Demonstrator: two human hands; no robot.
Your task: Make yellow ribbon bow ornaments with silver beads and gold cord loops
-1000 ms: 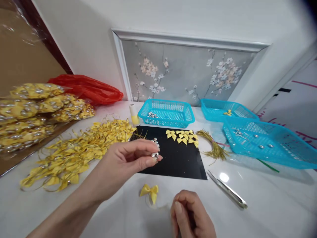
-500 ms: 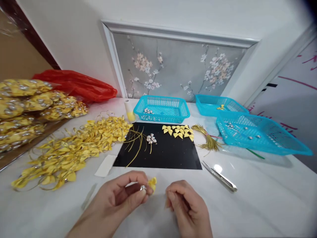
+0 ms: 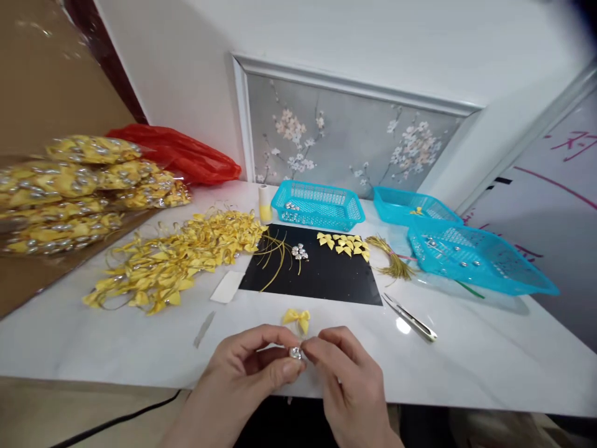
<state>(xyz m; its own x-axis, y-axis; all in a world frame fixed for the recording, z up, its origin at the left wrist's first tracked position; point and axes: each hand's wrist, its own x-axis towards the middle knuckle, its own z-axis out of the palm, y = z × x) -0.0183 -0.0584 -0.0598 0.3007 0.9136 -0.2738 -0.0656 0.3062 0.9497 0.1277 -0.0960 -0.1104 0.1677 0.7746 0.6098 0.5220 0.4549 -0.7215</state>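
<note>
Between the thumb and fingers of my left hand (image 3: 259, 373) is a small shiny silver bell (image 3: 295, 353). A yellow ribbon bow (image 3: 297, 319) sticks out just beyond the fingertips, close to the bell. My right hand (image 3: 349, 376) is closed in a pinch, its fingertips against the bell's right side; whatever is in that pinch is hidden. On the black mat (image 3: 308, 283) are a cluster of silver bells (image 3: 299, 251), loose gold cords (image 3: 275, 261) and several yellow bows (image 3: 344, 243).
A heap of finished yellow bows (image 3: 186, 249) lies left, before bagged ones (image 3: 69, 186) and a red plastic bag (image 3: 177, 152). Blue baskets (image 3: 321, 214) stand behind. Tweezers (image 3: 413, 318) and a gold cord bundle (image 3: 392, 258) lie right. The table's front edge runs beneath my hands.
My right hand has moved left and now meets my left hand at the bell. The yellow bow has turned and shows more fully. The camera view has shifted, revealing the table's front edge.
</note>
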